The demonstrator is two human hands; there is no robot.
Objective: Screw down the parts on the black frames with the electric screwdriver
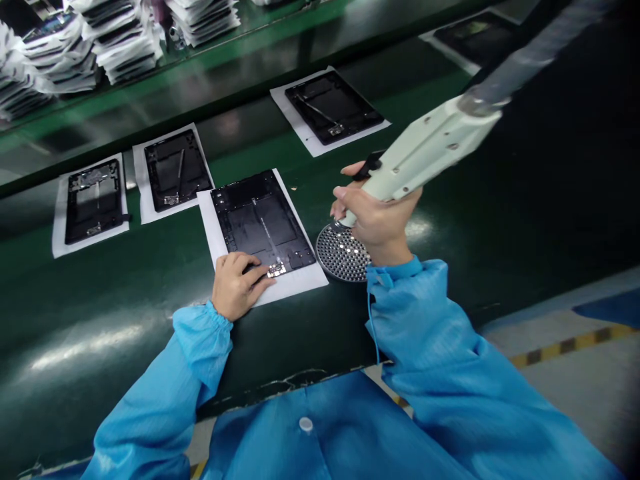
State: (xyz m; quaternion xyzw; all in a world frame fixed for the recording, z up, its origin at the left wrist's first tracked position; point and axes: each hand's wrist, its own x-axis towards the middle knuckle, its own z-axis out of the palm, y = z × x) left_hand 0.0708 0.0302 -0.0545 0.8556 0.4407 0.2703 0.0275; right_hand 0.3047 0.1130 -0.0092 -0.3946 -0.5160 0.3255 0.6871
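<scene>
A black tablet housing (265, 220) lies on a white sheet, with a pale strip along its middle and a small circuit board (276, 269) at its lower edge. My left hand (237, 283) rests on the housing's near corner, fingers bent and closed against it, fingertips beside the board. In my right hand (383, 217), the fingers are wrapped round a pale green power screwdriver (430, 147) with a black lever and a grey hose. Its lower end is over a round, perforated screw tray (343, 253), which stands right of the housing. Whether the tip touches the tray is hidden.
More tablet housings on white sheets lie farther back: one at far left (95, 200), one beside it (177, 170), one behind (333, 107) and one at far right (475, 37). Stacks of sheeted parts (123, 40) stand on a green shelf (210, 63). The green bench (125, 287) has a worn front edge.
</scene>
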